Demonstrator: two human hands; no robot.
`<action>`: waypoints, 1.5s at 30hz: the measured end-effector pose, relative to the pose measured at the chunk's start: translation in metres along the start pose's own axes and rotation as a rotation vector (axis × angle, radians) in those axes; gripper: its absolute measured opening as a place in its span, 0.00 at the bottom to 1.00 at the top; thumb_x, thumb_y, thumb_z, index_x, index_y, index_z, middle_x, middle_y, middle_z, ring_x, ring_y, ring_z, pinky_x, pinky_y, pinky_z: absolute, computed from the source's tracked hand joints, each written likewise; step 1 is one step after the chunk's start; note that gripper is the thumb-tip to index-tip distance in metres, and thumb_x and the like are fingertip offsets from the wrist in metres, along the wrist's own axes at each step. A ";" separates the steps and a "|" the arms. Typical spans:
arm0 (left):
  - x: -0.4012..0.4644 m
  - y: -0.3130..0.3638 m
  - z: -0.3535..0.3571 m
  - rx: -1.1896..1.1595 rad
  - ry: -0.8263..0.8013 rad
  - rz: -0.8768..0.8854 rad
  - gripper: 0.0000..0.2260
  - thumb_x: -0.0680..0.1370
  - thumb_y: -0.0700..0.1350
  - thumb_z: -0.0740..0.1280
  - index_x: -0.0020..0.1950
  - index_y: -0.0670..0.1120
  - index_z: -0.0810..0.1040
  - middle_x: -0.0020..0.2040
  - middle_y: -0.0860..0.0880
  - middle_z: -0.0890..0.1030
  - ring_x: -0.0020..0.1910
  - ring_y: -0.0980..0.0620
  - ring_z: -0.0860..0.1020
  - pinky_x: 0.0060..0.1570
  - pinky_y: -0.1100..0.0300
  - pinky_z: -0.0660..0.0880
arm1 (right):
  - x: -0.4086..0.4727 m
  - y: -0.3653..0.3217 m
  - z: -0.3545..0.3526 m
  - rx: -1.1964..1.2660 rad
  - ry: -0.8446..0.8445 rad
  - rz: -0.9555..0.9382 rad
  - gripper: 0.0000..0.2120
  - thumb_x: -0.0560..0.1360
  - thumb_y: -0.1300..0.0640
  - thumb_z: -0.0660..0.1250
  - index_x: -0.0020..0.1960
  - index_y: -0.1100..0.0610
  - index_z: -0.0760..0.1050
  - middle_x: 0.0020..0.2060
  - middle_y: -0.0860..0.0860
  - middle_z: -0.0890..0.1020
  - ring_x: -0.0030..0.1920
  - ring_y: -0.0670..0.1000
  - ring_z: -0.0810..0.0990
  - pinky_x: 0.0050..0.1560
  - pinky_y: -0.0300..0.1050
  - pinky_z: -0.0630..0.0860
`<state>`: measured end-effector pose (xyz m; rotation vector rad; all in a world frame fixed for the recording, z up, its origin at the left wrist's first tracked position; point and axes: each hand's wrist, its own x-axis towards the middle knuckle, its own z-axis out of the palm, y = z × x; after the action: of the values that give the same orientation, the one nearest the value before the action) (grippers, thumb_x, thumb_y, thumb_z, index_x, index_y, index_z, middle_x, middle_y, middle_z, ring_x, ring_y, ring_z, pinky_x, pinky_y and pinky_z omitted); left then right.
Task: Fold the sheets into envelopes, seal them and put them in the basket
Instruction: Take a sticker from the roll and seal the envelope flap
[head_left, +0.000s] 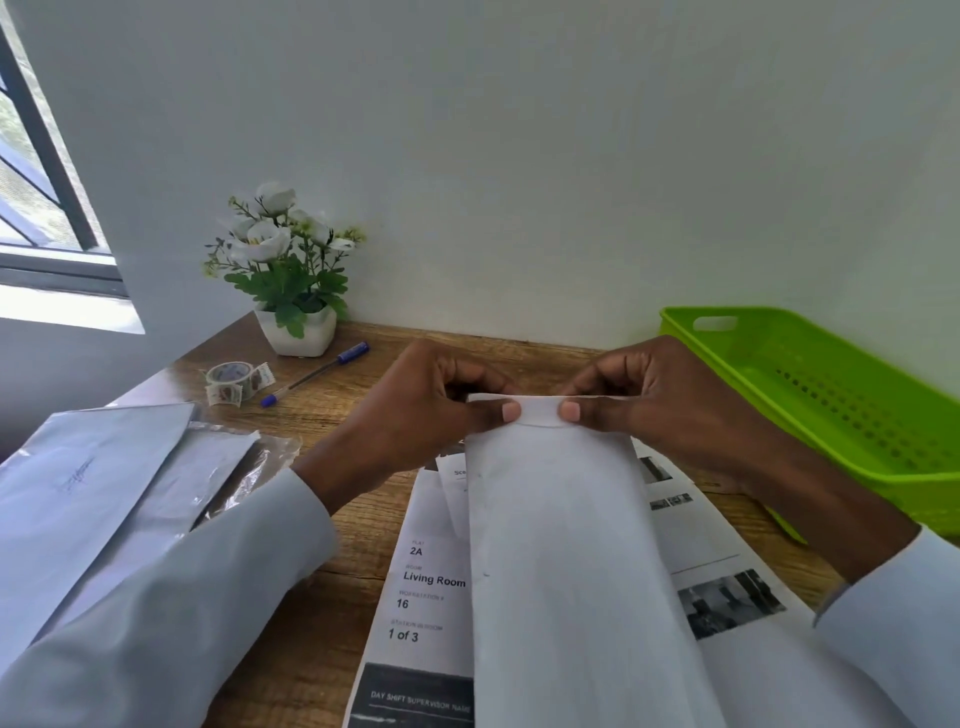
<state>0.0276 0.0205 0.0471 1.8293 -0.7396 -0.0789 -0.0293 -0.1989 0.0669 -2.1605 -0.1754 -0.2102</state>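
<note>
Head view: my left hand (415, 410) and right hand (660, 400) fingers pinching sheet (561, 545) top edge, folding step; next crease flat on tabletop (311, 613).

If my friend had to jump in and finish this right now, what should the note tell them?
Left hand and right hand: both pinch the far edge of the long white sheet, thumbs on top, making a narrow fold there.
Under it lie printed sheets on the wooden desk.
Tape roll and blue pen sit far left, near the flower pot.
Green basket is at right; no envelopes show in the part visible.
Done: first fold begun.
Left: finish folding, seal, put in basket, repeat for the other sheets.
</note>
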 end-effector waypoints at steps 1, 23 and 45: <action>0.000 -0.001 -0.002 -0.007 0.002 -0.007 0.05 0.73 0.40 0.74 0.48 0.43 0.86 0.44 0.50 0.87 0.45 0.49 0.84 0.45 0.58 0.81 | 0.000 0.000 -0.002 -0.002 0.000 0.005 0.02 0.71 0.59 0.76 0.43 0.57 0.86 0.39 0.51 0.88 0.39 0.47 0.84 0.44 0.45 0.80; 0.008 0.001 -0.045 -0.627 0.338 -0.144 0.13 0.67 0.43 0.73 0.50 0.39 0.83 0.40 0.49 0.85 0.38 0.55 0.82 0.35 0.65 0.79 | -0.033 -0.031 -0.006 0.576 -0.255 0.241 0.12 0.69 0.60 0.77 0.52 0.58 0.85 0.48 0.59 0.87 0.43 0.57 0.87 0.38 0.47 0.82; 0.011 -0.048 -0.076 0.423 -0.255 -0.382 0.10 0.78 0.36 0.66 0.48 0.47 0.86 0.48 0.48 0.85 0.39 0.55 0.82 0.33 0.66 0.77 | -0.056 0.022 0.060 -0.871 -0.182 -0.559 0.22 0.77 0.52 0.58 0.69 0.54 0.76 0.66 0.50 0.80 0.62 0.51 0.81 0.52 0.47 0.82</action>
<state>0.0880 0.0870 0.0384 2.3813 -0.6011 -0.4399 -0.0740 -0.1639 0.0042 -2.9455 -0.9420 -0.4724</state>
